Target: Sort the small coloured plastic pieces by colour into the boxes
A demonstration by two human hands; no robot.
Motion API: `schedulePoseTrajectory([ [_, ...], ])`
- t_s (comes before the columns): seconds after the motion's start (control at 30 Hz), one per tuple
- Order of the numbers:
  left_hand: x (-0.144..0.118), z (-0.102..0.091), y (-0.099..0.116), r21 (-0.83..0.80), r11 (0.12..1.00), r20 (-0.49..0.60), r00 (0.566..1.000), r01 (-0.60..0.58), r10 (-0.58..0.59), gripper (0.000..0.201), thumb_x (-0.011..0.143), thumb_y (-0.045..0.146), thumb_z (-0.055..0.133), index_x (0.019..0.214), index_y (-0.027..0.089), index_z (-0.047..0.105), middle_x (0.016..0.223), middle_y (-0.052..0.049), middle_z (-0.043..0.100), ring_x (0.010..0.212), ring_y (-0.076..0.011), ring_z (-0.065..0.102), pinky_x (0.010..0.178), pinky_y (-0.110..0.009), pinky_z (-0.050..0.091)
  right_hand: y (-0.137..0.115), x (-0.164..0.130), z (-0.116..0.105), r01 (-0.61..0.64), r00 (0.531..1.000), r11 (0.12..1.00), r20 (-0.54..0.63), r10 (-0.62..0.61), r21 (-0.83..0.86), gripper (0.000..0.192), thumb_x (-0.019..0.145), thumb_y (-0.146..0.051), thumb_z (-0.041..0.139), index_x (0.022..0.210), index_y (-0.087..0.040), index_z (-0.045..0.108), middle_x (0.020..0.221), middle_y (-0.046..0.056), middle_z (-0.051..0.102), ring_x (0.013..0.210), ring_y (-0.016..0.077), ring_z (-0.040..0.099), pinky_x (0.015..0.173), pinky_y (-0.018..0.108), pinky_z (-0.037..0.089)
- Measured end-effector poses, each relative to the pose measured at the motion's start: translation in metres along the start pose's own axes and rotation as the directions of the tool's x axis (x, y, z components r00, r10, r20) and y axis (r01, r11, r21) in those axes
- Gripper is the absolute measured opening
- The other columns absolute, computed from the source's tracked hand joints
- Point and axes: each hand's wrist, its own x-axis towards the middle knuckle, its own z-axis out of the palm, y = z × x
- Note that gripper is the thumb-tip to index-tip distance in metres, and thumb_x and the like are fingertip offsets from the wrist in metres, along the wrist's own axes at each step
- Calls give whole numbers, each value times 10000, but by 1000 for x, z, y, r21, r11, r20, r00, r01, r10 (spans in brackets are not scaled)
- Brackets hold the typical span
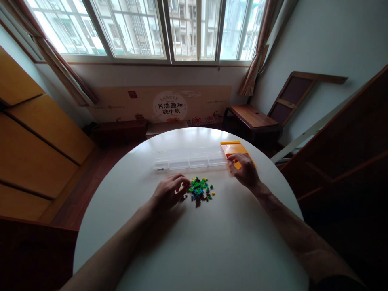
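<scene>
Nearest the camera, two bare forearms reach out over a round white tabletop point(212, 250), smooth and matte, with no cloth on it. The left hand point(169, 192) rests palm down at the left edge of a small pile of bricks point(200, 189), its fingers curled loosely inward; the grip looks half closed with the fingertips at the nearest pieces, but whether a piece is actually pinched between them cannot be told from here. The bricks are tiny hard plastic bits, blocky and studded as far as can be seen, in green, blue, yellow and a dark brown or red, heaped near the middle of the tabletop with a few strays on the right. The right hand point(245, 169) lies further off and to the right, fingers bent down onto the near edge of an orange lid point(235, 151), a flat, glossy plastic piece; it presses or steadies it rather than lifting it. Just left of the lid and touching it lies a clear box point(190, 158), long, shallow and split into several compartments, which look empty. The work seems to be at the picking stage: one piece being singled out of the heap. The next move calls for a fine fingertip pinch on one small brick and a short carry forward to a compartment. Beyond the tabletop stand a printed cardboard panel point(163, 105) and a wide window point(145, 28).
</scene>
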Motion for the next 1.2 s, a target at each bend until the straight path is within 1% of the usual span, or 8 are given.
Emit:
schedulePoseTrajectory([
  [0.1, 0, 4, 2, -70, 997, -18, 999, 27, -28, 177, 1112, 295, 601, 1010, 190, 700, 957, -44, 723, 701, -101, 635, 655, -209, 495, -23, -4, 3, 156, 982, 973, 80, -172, 172, 77, 1041, -242, 661, 1004, -240, 729, 938, 57, 761, 928, 263, 674, 900, 433, 557],
  [0.27, 1, 10, 10, -175, 982, -20, 997, 68, -73, 178, 1103, 316, 623, 1008, 187, 700, 935, -42, 694, 704, -110, 626, 699, -231, 520, -58, -13, 14, 345, 880, 863, 191, -434, 370, 83, 1042, -275, 736, 1122, -256, 726, 1059, 58, 799, 982, 246, 710, 909, 412, 585],
  [0.47, 5, 16, 18, -226, 972, 12, 997, 72, -71, 190, 1094, 315, 635, 968, 186, 697, 887, -27, 663, 693, -113, 593, 697, -236, 511, -65, -15, 26, 453, 817, 810, 191, -544, 371, 190, 1034, -357, 782, 1172, -249, 709, 1043, 56, 806, 958, 234, 741, 962, 405, 581],
  [0.73, 6, 24, 18, -226, 974, 5, 999, 36, -36, 165, 1083, 299, 656, 981, 186, 720, 895, -33, 693, 684, -110, 597, 688, -236, 507, -64, -15, 27, 525, 777, 781, 183, -602, 338, 71, 1101, -303, 669, 1092, -246, 709, 961, 34, 792, 890, 200, 724, 1064, 408, 558],
  [0.83, 6, 23, 17, -203, 979, -6, 1000, 28, -30, 164, 1082, 294, 658, 982, 190, 735, 889, -33, 703, 689, -114, 607, 701, -243, 514, -65, -14, 27, 511, 785, 785, 181, -592, 351, 44, 1089, -272, 674, 1087, -251, 713, 963, 28, 795, 889, 199, 723, 1060, 404, 555],
  [0.93, 5, 15, 14, -127, 992, -5, 1000, 6, -6, 146, 1065, 279, 661, 966, 201, 736, 876, -27, 713, 692, -123, 614, 710, -257, 509, -58, -11, 23, 445, 846, 838, 157, -509, 318, 28, 1065, -255, 699, 1047, -254, 720, 962, 23, 802, 914, 212, 723, 1025, 409, 551],
  [1.07, 3, 1, 9, -15, 999, 74, 996, -49, 50, 71, 979, 272, 705, 936, 215, 711, 899, -22, 731, 746, -152, 649, 731, -279, 499, -30, -5, 12, 229, 964, 958, 94, -247, 174, 81, 1050, -272, 694, 983, -245, 730, 912, 30, 774, 890, 231, 713, 940, 401, 546],
  [1.2, 1, -4, 9, -7, 999, 114, 993, -42, 43, 81, 932, 297, 723, 939, 218, 708, 911, -26, 734, 760, -168, 655, 740, -289, 500, 7, 1, 1, 9, 999, 1000, 42, -10, 25, 115, 1012, -315, 679, 947, -237, 733, 918, 49, 776, 894, 259, 717, 954, 423, 538],
])
